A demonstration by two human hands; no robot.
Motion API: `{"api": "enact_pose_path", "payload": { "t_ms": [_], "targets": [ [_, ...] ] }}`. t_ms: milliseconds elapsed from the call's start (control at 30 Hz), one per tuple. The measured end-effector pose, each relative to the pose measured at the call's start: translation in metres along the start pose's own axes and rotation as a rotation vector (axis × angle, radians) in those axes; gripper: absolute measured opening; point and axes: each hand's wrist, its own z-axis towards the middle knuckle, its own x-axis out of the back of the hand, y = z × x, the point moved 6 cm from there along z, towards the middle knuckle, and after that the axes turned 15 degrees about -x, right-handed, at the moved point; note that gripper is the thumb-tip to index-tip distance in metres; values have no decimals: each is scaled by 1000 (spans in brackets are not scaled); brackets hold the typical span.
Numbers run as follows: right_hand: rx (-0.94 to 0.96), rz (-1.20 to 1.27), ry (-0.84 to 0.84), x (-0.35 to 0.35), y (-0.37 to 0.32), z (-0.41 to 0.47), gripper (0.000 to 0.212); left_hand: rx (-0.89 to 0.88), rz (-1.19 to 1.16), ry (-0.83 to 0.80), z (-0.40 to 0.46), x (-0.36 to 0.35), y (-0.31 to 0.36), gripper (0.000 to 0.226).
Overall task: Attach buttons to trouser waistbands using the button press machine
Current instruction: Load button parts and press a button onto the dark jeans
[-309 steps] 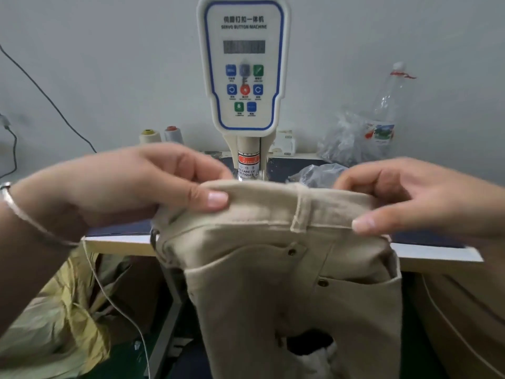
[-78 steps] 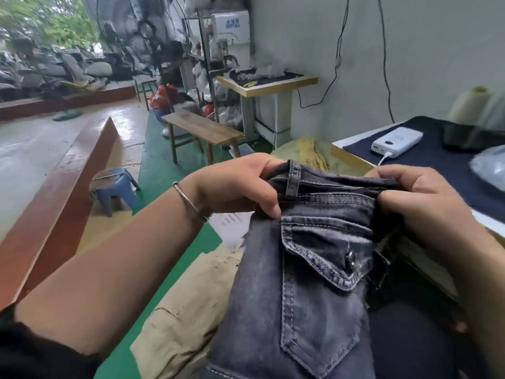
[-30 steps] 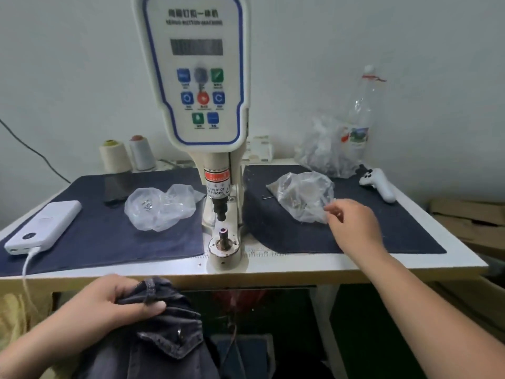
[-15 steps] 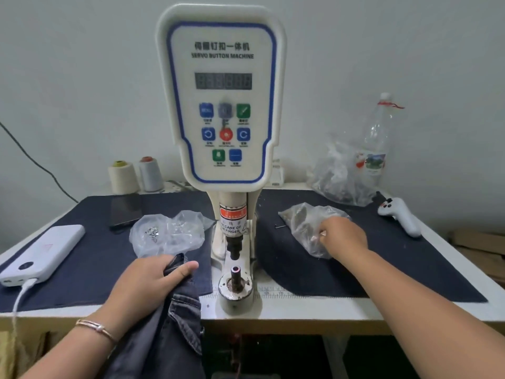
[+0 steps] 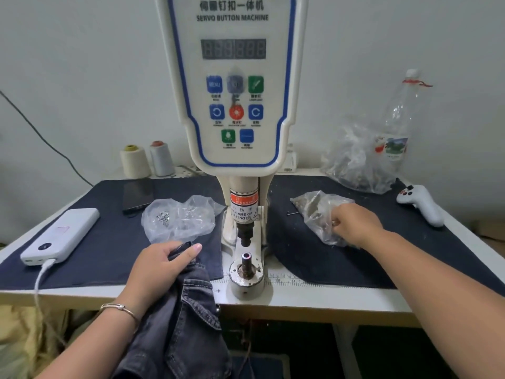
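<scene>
The white servo button machine [image 5: 233, 86] stands at the table's middle, its lower die post [image 5: 246, 259] bare under the punch. My left hand [image 5: 161, 265] grips the waistband of dark grey denim trousers [image 5: 188, 318] at the table's front edge, just left of the die. My right hand [image 5: 352, 224] reaches into a clear plastic bag of small metal parts [image 5: 314, 212] right of the machine, fingers curled inside the bag's mouth. What the fingers hold is hidden.
Another clear bag with metal pieces [image 5: 177, 218] lies left of the machine. A white power bank [image 5: 61, 235], a phone [image 5: 138, 194], two thread cones [image 5: 147, 160], a larger bag [image 5: 358, 160], a plastic bottle [image 5: 400, 119] and a white controller [image 5: 420, 205] sit on the dark-cloth table [image 5: 328, 296].
I have leaned closer to the machine. My left hand has brought the denim waistband up onto the table edge, and my right hand has dug further into the right bag.
</scene>
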Motion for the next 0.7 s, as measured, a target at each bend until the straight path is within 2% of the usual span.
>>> {"api": "enact_pose_path", "payload": {
  "t_ms": [133, 267, 400, 567, 700],
  "targets": [
    [57, 27, 59, 0, 2, 4, 35, -9, 0, 8, 0, 1, 2, 53],
    [68, 40, 52, 0, -2, 4, 20, 7, 15, 11, 0, 2, 2, 58],
    [99, 45, 60, -2, -2, 5, 15, 3, 21, 15, 0, 1, 2, 60],
    [66, 153, 100, -4, 8, 8, 19, 1, 5, 18, 0, 2, 3, 65],
    [75, 178, 126, -3, 12, 6, 24, -10, 7, 24, -1, 2, 4, 60]
  ]
}}
